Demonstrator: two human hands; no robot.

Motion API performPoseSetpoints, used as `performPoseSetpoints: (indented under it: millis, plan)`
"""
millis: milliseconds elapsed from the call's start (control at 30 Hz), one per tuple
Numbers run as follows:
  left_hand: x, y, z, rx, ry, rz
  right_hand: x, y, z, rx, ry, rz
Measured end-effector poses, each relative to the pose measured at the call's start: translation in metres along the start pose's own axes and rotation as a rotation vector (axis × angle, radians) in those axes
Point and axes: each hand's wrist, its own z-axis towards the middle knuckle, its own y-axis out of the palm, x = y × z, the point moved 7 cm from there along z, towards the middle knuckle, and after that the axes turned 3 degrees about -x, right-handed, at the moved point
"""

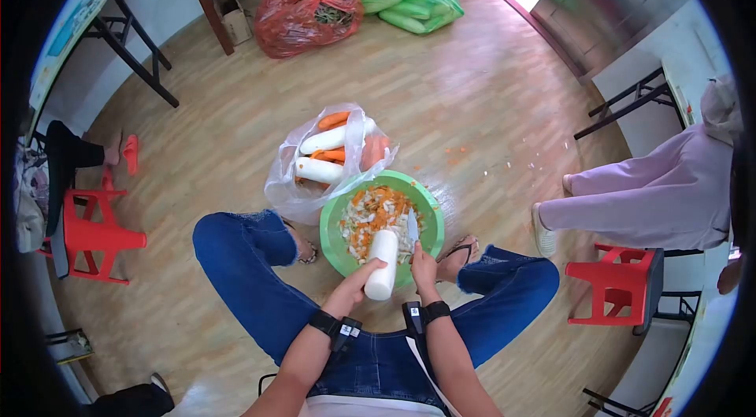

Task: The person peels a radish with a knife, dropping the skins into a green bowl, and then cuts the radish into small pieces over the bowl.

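Note:
My left hand (364, 278) is closed around a thick white radish (382, 263), tilted over the near side of a green basin (328, 232). In my right hand (424, 266) is a knife (413, 225), its blade pointing up and away from me, beside the radish and apart from it. Chopped orange and white vegetable pieces (370, 208) fill the bottom of the basin. Just behind the basin stands a clear plastic bag (283, 181) with whole carrots (334, 120) and white radishes (321, 170) inside.
Red bags (307, 15) and green bags of long vegetables (409, 7) lie by the far wall. Red stools stand at left (102, 232) and right (610, 283). A person in light purple trousers (630, 189) is at the right. Small scraps (457, 153) dot the floor.

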Motion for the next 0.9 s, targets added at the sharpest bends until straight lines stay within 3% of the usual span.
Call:
performPoseSetpoints:
  millis: [133,200,333,500,567,733,767,833,900]
  plan:
    - [0.010,-0.021,0.006,0.114,0.092,-0.119,-0.014,0.001,-0.010,-0.015,-0.016,0.087]
    - [0.012,-0.024,0.007,0.122,0.118,-0.143,-0.049,0.015,-0.025,-0.176,-0.344,0.079]
    - [0.014,-0.007,-0.004,0.072,0.098,-0.107,-0.067,0.013,-0.042,-0.158,-0.365,-0.018]
    - [0.004,0.015,-0.017,-0.017,-0.037,-0.011,-0.022,0.000,-0.006,0.053,-0.201,-0.045]
    - [0.003,0.027,-0.019,-0.116,-0.026,0.018,-0.013,-0.001,-0.003,-0.016,-0.141,-0.087]
    - [0.006,0.007,0.000,-0.016,0.025,-0.061,-0.016,-0.006,-0.010,0.000,-0.008,0.206]
    - [0.008,-0.002,0.003,0.034,0.044,-0.107,-0.019,-0.006,-0.013,0.002,-0.007,0.206]
    - [0.013,-0.011,0.002,0.084,0.064,-0.152,-0.042,0.008,-0.021,-0.197,-0.233,0.165]
    - [0.018,-0.012,0.000,0.065,0.091,-0.138,-0.057,0.013,-0.035,-0.180,-0.288,0.064]
